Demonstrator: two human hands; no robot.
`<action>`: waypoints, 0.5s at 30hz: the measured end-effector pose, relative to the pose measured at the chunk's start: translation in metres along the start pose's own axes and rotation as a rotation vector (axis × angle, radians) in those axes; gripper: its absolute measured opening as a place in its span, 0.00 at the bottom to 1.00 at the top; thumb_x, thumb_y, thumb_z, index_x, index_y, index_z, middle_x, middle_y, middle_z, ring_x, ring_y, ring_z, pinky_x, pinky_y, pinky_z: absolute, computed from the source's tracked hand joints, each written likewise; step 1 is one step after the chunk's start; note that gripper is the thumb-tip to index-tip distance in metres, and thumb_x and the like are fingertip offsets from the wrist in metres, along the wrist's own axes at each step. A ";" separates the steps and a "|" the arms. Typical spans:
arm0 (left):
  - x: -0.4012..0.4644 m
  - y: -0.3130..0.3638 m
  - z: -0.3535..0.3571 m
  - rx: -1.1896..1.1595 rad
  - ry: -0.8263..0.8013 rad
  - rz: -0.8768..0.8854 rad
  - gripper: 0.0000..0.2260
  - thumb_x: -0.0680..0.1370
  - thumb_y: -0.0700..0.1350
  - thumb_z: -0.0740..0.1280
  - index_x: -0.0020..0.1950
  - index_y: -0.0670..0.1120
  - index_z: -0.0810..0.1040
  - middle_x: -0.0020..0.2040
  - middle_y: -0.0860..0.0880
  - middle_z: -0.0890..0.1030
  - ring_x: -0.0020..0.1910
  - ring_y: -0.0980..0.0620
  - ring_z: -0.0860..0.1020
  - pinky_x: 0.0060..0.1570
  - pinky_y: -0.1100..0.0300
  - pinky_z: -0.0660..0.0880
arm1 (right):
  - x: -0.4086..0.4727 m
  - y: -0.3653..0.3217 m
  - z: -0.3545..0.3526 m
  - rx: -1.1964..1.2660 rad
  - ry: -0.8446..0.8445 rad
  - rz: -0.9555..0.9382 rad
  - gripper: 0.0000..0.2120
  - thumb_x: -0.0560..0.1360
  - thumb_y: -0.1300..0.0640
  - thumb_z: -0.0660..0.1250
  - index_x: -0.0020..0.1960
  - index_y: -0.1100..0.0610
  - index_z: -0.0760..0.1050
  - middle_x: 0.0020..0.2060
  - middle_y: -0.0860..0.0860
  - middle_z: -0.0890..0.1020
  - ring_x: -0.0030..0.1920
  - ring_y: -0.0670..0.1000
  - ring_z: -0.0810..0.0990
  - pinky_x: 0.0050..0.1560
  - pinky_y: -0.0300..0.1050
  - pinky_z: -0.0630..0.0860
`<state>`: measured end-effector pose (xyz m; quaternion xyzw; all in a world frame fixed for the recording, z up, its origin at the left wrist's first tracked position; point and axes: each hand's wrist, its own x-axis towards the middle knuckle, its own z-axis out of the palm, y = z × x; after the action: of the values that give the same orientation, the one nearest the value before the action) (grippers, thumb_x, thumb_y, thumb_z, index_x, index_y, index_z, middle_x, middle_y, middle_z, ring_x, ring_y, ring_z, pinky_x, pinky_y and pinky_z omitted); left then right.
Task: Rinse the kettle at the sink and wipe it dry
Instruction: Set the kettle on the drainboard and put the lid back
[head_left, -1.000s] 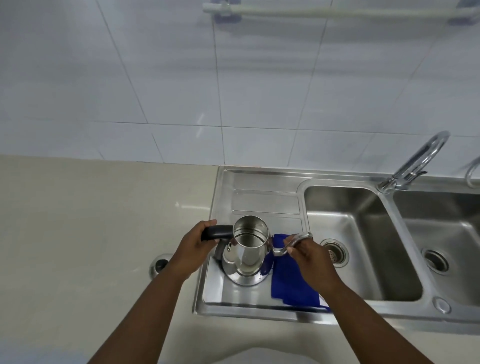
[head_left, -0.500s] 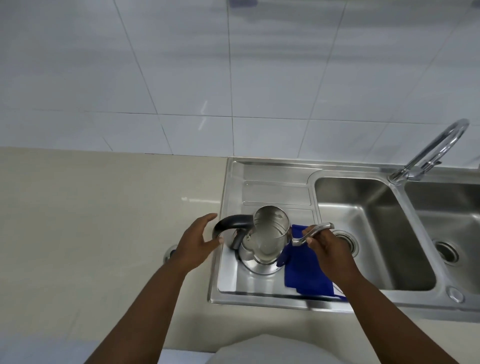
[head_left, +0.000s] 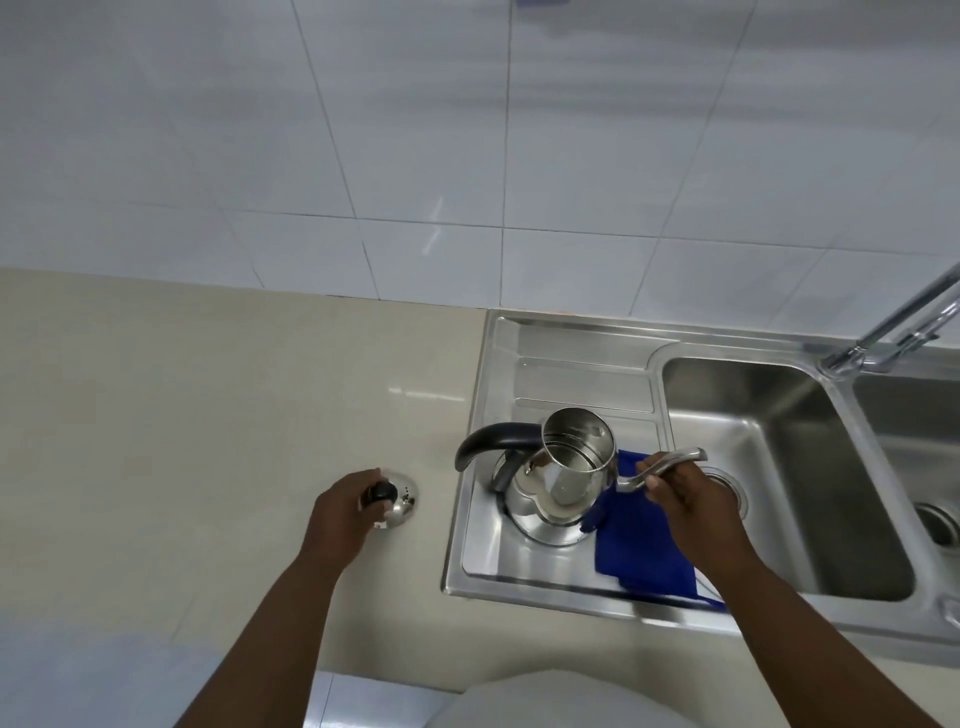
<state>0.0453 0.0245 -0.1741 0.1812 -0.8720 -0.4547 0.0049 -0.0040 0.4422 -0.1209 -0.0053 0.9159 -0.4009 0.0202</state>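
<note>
Head view: polished stainless-steel kettle (head_left: 563, 480) with curved black handle (head_left: 493, 439) stands open-mouthed on the ribbed steel drainboard (head_left: 582, 374) of the double sink, its base touching a folded blue cloth (head_left: 641, 545). Right hand (head_left: 685, 499) pinches the thin curved spout (head_left: 670, 462); left hand (head_left: 343, 512) closes its fingers on the black knob of the domed mirror-finish lid (head_left: 397, 504), which lies on the glossy beige surface (head_left: 208, 415) (well apart from the kettle). Risk: a one-point hold on the slim spout could tip the smooth round body; the slick lid might slide off toward the edge
</note>
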 end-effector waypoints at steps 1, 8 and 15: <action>-0.001 0.008 -0.001 -0.023 0.019 0.023 0.18 0.69 0.34 0.75 0.58 0.44 0.80 0.53 0.50 0.81 0.59 0.45 0.79 0.54 0.75 0.69 | 0.000 0.000 0.000 0.000 -0.002 -0.002 0.10 0.78 0.57 0.65 0.59 0.54 0.77 0.42 0.48 0.85 0.44 0.48 0.84 0.51 0.52 0.81; -0.003 0.135 0.001 -0.106 0.006 0.416 0.19 0.73 0.39 0.72 0.63 0.48 0.78 0.60 0.57 0.79 0.60 0.67 0.75 0.61 0.72 0.69 | 0.002 0.007 0.002 0.027 0.003 -0.009 0.12 0.77 0.51 0.63 0.59 0.53 0.77 0.43 0.48 0.86 0.44 0.48 0.85 0.50 0.56 0.83; -0.015 0.217 0.064 -0.022 -0.260 0.535 0.18 0.74 0.43 0.71 0.63 0.49 0.77 0.62 0.52 0.79 0.61 0.56 0.77 0.60 0.64 0.72 | 0.001 0.007 0.003 0.063 -0.002 0.000 0.10 0.78 0.53 0.64 0.58 0.49 0.77 0.46 0.48 0.86 0.47 0.47 0.84 0.53 0.55 0.82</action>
<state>-0.0191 0.1926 -0.0369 -0.1151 -0.8772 -0.4658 0.0148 -0.0053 0.4452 -0.1283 -0.0049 0.9028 -0.4295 0.0213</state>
